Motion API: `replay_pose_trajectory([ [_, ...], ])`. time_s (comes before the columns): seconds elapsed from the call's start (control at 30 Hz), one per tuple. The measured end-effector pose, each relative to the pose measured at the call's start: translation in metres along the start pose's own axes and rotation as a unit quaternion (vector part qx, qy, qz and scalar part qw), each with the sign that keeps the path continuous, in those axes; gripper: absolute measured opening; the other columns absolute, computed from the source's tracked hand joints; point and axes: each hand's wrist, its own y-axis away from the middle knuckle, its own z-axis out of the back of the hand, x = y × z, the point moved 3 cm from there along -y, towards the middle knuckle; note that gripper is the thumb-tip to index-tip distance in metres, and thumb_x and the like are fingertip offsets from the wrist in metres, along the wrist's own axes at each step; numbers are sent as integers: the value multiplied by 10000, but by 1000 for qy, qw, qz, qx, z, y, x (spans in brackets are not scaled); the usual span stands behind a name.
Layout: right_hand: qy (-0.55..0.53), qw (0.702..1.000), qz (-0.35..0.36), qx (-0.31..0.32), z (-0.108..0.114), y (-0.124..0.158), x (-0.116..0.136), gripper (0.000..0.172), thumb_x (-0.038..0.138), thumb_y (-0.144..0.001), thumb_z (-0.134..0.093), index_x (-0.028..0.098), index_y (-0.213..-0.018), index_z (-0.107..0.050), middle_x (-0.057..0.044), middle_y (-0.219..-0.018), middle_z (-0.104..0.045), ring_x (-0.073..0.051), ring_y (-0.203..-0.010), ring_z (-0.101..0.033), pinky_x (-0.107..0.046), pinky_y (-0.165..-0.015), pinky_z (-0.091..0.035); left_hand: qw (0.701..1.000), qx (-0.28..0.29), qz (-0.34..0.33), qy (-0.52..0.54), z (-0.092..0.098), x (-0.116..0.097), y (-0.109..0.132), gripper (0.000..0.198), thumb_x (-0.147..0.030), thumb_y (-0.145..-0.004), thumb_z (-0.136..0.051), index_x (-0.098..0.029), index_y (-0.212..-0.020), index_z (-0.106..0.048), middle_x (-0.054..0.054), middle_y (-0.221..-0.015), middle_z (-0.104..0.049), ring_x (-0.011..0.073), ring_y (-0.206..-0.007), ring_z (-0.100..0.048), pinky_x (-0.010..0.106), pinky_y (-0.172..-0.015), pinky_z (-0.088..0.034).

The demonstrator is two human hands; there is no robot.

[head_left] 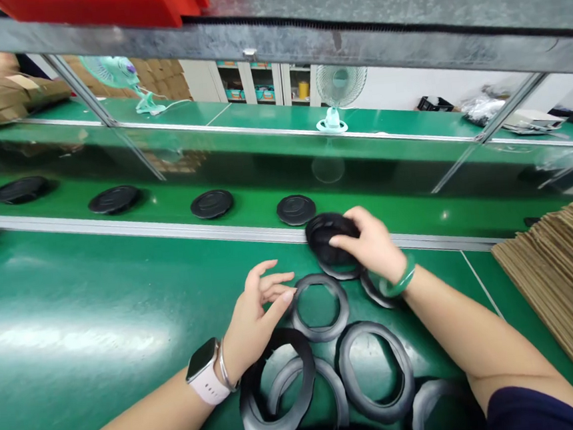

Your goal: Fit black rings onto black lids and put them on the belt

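Note:
My right hand [372, 241], with a green bangle at the wrist, grips a round black part [329, 231] by its right side, thumb over the near face. It is slightly blurred and overlaps the aluminium rail. My left hand [262, 311] is open, fingers apart, near the left edge of a grey-black ring [344, 303]. Several such rings lie on the green table below the hands, among them a ring at centre right [404, 379] and a tilted ring [309, 393] by my left wrist. One more ring is partly hidden under my right wrist.
Black discs, such as the nearest disc [296, 209], sit in a row on the green belt [165, 209] behind the rail [117, 231]. Stacked cardboard [563, 284] stands at right. Overhead runs a metal shelf [350, 29] with a red bin [98, 7]. A fan [340, 90] stands beyond.

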Motion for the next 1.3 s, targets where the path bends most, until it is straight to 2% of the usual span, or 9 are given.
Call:
replay_pose_trajectory([
  [0.13, 283, 935, -34, -211, 61, -33, -65, 293, 209, -762, -710, 183, -1033, -600, -76, -945, -633, -277, -894, -578, -364, -773, -428, 995, 11, -46, -89, 3, -2, -1, 205, -352, -932, -611, -202, -1068, -582, 24, -883, -676, 153, -743, -632, 288, -719, -507],
  [0.23, 416, 895, -77, -143, 75, -46, -113, 259, 227, -771, -711, 151, -1013, -659, -143, -1013, -647, -328, -991, -572, -406, -821, -435, 989, 46, -65, -128, 4, -1, -2, 136, -318, -937, -596, -194, -894, -635, -9, -725, -630, 125, -640, -565, 248, -615, -446],
  [0.47, 321, 934, -105, -119, 67, -46, -146, 166, 328, -854, -662, 198, -937, -722, -61, -855, -703, -257, -852, -639, -370, -785, -460, 966, 188, -135, -115, 6, -20, -4, 199, -296, -920, -614, -174, -763, -623, -9, -657, -577, 112, -567, -476, 243, -567, -385],
  [0.67, 276, 941, -117, -160, 71, -46, -160, 161, 311, -824, -637, 195, -877, -736, -58, -808, -697, -249, -789, -641, -375, -784, -478, 832, 458, -142, -281, -6, -56, 35, 401, -495, -691, -850, -197, -691, -582, -20, -627, -622, 149, -572, -551, 285, -542, -337],
  [0.8, 264, 941, -118, -177, 72, -46, -166, 168, 306, -822, -617, 201, -871, -738, -44, -793, -691, -241, -775, -642, -382, -795, -485, 794, 442, -113, -401, -7, -66, 52, 368, -402, -675, -844, -193, -634, -544, -9, -603, -612, 162, -518, -509, 313, -508, -269],
  [0.93, 252, 938, -112, -209, 77, -46, -169, 188, 310, -824, -607, 202, -899, -742, -43, -802, -686, -235, -768, -638, -391, -820, -495, 874, 423, -38, -237, 10, -55, 27, 205, -215, -706, -730, -185, -640, -538, -28, -593, -554, 131, -539, -484, 275, -530, -301],
  [1.03, 261, 933, -93, -230, 81, -45, -174, 229, 318, -821, -602, 190, -949, -743, -74, -910, -690, -263, -879, -633, -418, -888, -486, 961, 261, 78, 42, 33, -31, -12, 224, -356, -786, -644, -166, -702, -559, 0, -610, -525, 131, -535, -449, 260, -509, -312],
  [1.13, 268, 929, -91, -238, 84, -46, -185, 265, 321, -794, -625, 189, -993, -739, -91, -1014, -680, -274, -970, -611, -433, -946, -465, 960, 67, 123, 241, 47, -2, -39, 304, -424, -798, -574, -166, -650, -515, 11, -575, -456, 133, -525, -394, 266, -503, -328],
  [1.3, 265, 935, -107, -211, 84, -50, -203, 296, 320, -756, -662, 177, -1006, -730, -109, -1108, -660, -287, -1096, -576, -450, -1025, -420, 948, 33, 140, 285, 45, 21, -48, 314, -411, -833, -569, -175, -643, -484, 3, -563, -422, 127, -510, -374, 261, -495, -361],
])
